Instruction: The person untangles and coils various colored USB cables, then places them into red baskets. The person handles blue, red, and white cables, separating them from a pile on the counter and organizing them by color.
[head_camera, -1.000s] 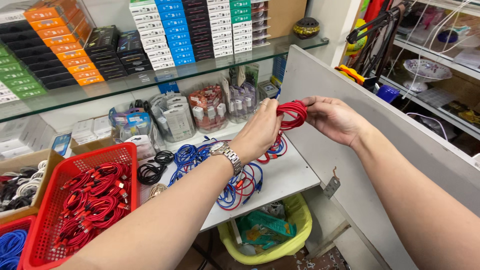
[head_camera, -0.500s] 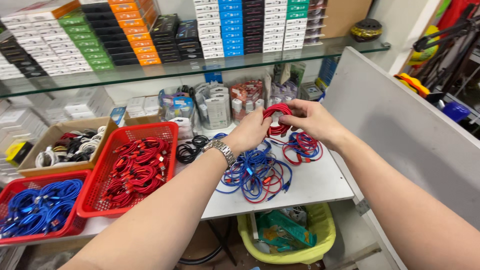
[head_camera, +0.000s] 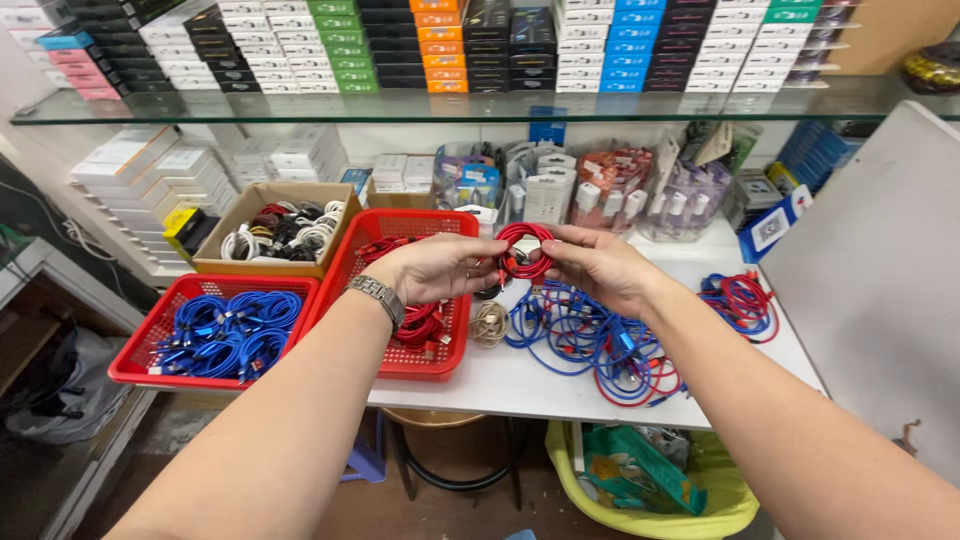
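Centrally, above a white table (head_camera: 520, 385) bearing 2 red baskets (head_camera: 440, 365) and loose blue and red cables (head_camera: 590, 340), the left hand (head_camera: 435, 268) and right hand (head_camera: 600, 265) both pinch 1 coiled red cable (head_camera: 524, 250), held over the table beside the nearer basket.

A white table (head_camera: 560, 385) carries two red baskets: one (head_camera: 400, 355) with red cables, one (head_camera: 135, 365) with blue cables. Behind them sits a cardboard box (head_camera: 255, 200) of black and white cables. Loose blue and red cables (head_camera: 590, 340) sprawl across the bare top, beside a small beige coil (head_camera: 489, 323).
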